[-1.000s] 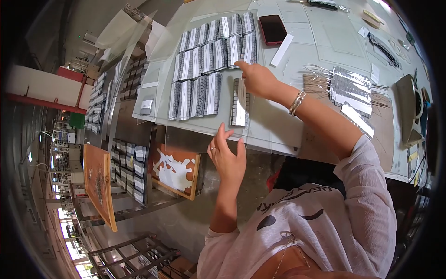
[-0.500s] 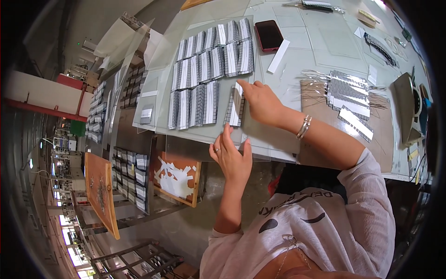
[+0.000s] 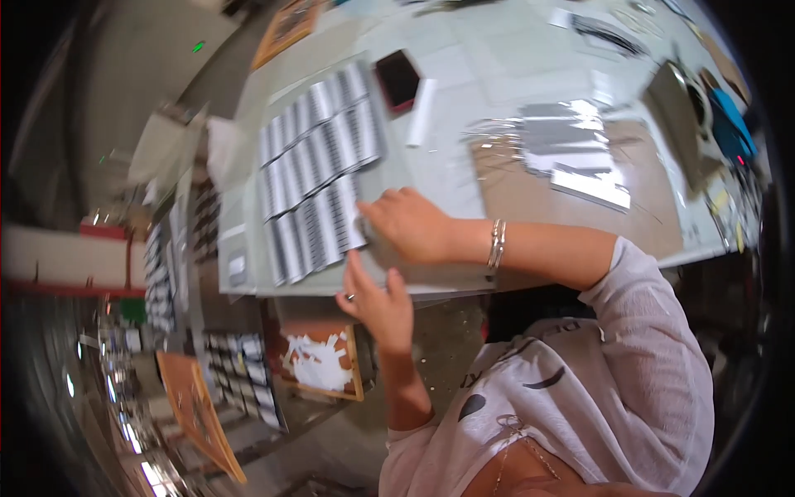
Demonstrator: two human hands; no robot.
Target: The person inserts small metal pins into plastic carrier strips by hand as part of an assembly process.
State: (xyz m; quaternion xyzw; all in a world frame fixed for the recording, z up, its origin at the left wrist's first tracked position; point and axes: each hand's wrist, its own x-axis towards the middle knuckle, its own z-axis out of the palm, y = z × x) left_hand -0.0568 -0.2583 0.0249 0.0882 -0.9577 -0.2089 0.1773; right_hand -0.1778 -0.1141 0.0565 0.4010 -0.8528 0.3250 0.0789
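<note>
Three slanting rows of narrow white-and-grey strip bundles point(image 3: 319, 170) lie on the glass-topped table point(image 3: 451, 178), blurred by motion. At the right end of the nearest row is one strip bundle point(image 3: 344, 217), close against its neighbour. My right hand point(image 3: 410, 225) has its fingers curled at that bundle's right edge, the thumb hidden. My left hand point(image 3: 381, 305), wearing a ring, reaches up from below. Its index fingertip is at the bundle's near end, while the thumb stands apart and the other fingers are bent loosely.
A dark phone point(image 3: 397, 80) and a white strip point(image 3: 421, 113) lie beyond the rows. On a brown board point(image 3: 505, 186) at right sits a pile of grey strips with wires point(image 3: 563, 137). Below the table edge is a wooden tray point(image 3: 358, 364) with white scraps.
The strip bundle, apart from the nearest row earlier, now lies against its end. Both hands have moved with it toward the row. The whole view has shifted and blurred.
</note>
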